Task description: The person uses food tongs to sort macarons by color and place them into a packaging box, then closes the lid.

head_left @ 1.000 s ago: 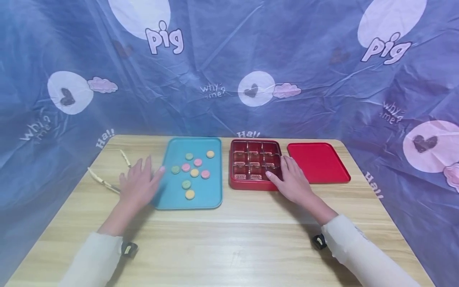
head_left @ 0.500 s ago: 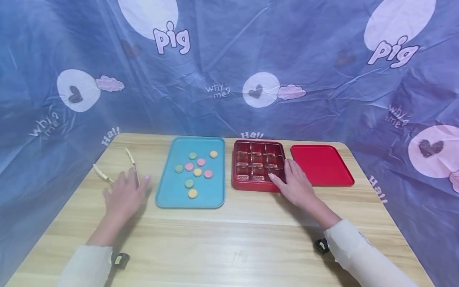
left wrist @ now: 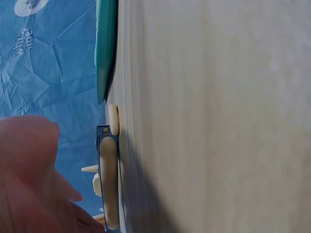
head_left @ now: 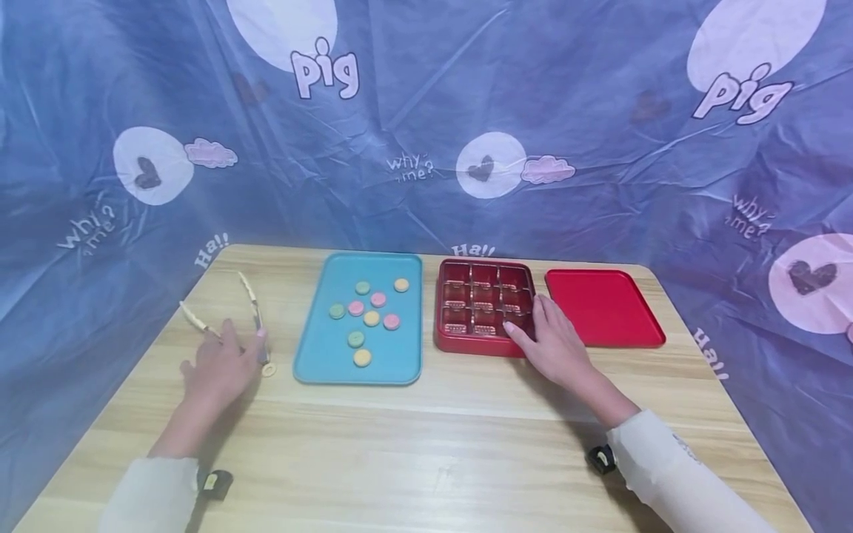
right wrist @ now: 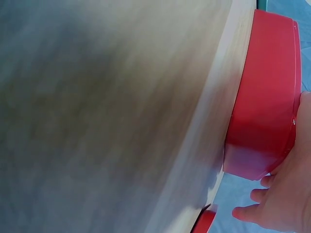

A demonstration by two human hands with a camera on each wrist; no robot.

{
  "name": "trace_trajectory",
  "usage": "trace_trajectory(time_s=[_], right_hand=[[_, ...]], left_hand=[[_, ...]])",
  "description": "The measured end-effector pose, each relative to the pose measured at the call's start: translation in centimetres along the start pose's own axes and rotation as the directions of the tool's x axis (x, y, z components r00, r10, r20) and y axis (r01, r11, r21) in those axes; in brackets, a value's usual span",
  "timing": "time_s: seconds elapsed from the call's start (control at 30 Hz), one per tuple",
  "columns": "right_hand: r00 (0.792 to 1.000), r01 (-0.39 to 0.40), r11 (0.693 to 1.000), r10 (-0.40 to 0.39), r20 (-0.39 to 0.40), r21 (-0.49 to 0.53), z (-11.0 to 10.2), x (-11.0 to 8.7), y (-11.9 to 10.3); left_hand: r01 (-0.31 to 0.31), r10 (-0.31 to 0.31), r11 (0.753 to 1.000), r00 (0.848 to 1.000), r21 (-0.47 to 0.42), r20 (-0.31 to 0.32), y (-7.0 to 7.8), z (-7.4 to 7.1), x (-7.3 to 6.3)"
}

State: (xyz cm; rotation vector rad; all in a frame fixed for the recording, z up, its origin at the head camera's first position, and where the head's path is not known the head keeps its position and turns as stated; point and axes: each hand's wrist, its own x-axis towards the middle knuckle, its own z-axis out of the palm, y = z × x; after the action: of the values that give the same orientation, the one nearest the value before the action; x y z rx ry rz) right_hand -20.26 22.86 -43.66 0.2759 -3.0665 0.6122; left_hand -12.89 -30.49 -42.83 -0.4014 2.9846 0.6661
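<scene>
Over to the left of the counter [head_left: 433,451] now, with left hand [head_left: 220,370] low at the tongs [head_left: 254,300]. Fingers and thumb apart there, with no grip in sight; touching or just clear, cannot tell, undersides being hidden. On to the relation that probably matters most: tongs flat on the wood, under and ahead of those fingers, long axis running away from the near edge and veering left. Two arms splayed in a V, pale tips [head_left: 193,315] at the far end, pale ring [head_left: 269,369] at the near end, just past the thumb. By the look of it, best met by closing thumb and fingers inward across the V, pressing from both sides. Far nearer to left hand than to right hand [head_left: 558,348]. Right hand well apart, beyond the blue tray [head_left: 320,363] and its round pieces [head_left: 372,318], at the near right corner of the red box [head_left: 473,344]: thumb over the rim, fingers straight along the outer side, clamped on nothing. Close beyond, the red lid [head_left: 603,307].
</scene>
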Motion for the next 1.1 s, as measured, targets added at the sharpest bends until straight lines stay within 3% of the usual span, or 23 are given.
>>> trace_trajectory(time_s=[0.53,1.1], right_hand=[[1.0,-0.018,1.0,0.017,0.016,0.008,0.3,0.1,0.3],[1.0,-0.007,1.0,0.007,0.005,0.01,0.1,0.0,0.1]], left_hand=[[-0.07,0.074,0.995,0.996,0.067,-0.054,0.3,0.7,1.6],[-0.141,0.141,0.99,0.99,-0.014,-0.016,0.2,0.4,2.7]])
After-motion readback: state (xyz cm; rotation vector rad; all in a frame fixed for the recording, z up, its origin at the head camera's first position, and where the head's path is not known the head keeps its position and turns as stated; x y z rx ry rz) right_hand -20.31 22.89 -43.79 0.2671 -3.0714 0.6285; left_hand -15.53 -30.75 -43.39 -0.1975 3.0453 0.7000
